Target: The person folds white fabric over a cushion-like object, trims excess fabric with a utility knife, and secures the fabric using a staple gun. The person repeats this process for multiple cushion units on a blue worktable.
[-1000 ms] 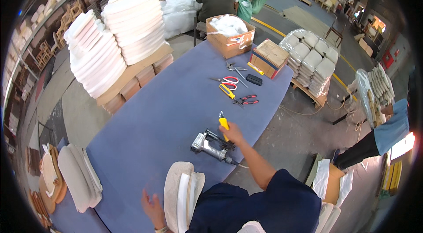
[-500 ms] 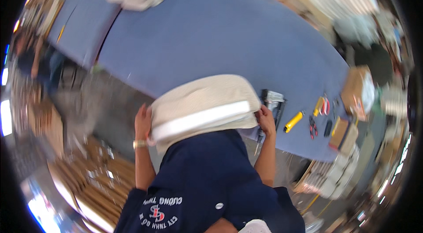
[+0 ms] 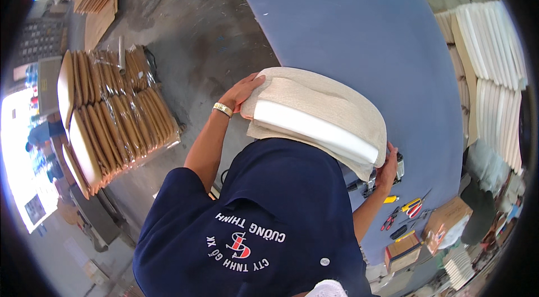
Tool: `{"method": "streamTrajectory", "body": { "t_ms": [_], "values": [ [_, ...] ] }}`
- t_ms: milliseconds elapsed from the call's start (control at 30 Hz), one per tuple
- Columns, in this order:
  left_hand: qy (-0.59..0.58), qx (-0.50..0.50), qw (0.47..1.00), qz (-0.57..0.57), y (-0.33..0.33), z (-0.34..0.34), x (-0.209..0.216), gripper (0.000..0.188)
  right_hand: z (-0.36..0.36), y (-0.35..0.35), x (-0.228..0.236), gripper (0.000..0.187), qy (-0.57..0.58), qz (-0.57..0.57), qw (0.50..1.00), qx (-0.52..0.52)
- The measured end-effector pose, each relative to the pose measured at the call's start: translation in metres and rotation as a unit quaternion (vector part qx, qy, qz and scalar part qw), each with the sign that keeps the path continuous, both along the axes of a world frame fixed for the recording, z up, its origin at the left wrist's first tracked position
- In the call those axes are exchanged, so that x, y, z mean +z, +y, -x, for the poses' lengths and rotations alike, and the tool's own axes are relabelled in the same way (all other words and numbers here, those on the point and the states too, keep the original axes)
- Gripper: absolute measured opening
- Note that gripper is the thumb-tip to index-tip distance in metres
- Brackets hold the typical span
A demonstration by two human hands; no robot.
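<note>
A curved upholstered pad point(image 3: 325, 100) in beige fabric lies in front of my body at the near edge of the blue table. Along its near side a strip of white foam point(image 3: 314, 131) shows between the fabric edges. My left hand point(image 3: 242, 92) is closed around the pad's left end, a gold-coloured watch on that wrist. At the right end my right hand point(image 3: 387, 166) grips the pad's edge. Just beyond that hand, partly hidden by it, lies a black and silver staple gun point(image 3: 400, 168).
The blue table point(image 3: 365, 33) stretches away ahead. To the right lie yellow-handled tools point(image 3: 412, 206), red-handled pliers point(image 3: 388, 219) and a cardboard box point(image 3: 449, 215). White pads point(image 3: 494, 44) are stacked beyond. Plastic-wrapped brown panels point(image 3: 112, 111) stand on the left floor.
My view has swung left, so the table now sits farther right and the wrapped panels show fully. Both hands still hold the pad, which now slants down toward the right.
</note>
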State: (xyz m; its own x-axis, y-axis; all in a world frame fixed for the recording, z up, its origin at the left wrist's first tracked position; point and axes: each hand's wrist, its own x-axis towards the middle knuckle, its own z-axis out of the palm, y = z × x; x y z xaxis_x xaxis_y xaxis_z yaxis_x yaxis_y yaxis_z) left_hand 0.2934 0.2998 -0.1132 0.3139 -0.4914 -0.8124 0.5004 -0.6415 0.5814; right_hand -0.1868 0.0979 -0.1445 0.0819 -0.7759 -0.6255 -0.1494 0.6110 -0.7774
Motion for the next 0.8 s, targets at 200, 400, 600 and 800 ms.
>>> {"method": "streamTrajectory", "body": {
  "t_ms": [200, 400, 600, 800],
  "values": [
    [-0.004, 0.015, 0.994, 0.110, 0.002, 0.001, -0.011, 0.062, -0.016, -0.009, -0.005, 0.054, -0.074, -0.019, 0.997, 0.006],
    [-0.059, 0.036, 0.977, 0.204, -0.041, 0.013, 0.046, 0.061, -0.020, -0.043, 0.039, 0.055, -0.120, 0.073, 0.990, 0.010],
    [0.125, 0.081, 0.968, 0.200, -0.074, 0.007, 0.060, 0.044, -0.032, -0.072, 0.072, 0.043, 0.012, 0.169, 0.985, 0.036],
    [0.152, 0.179, 0.957, 0.173, -0.075, 0.007, 0.031, 0.038, -0.053, -0.068, 0.067, 0.037, 0.033, 0.212, 0.977, 0.011]
  ]
}}
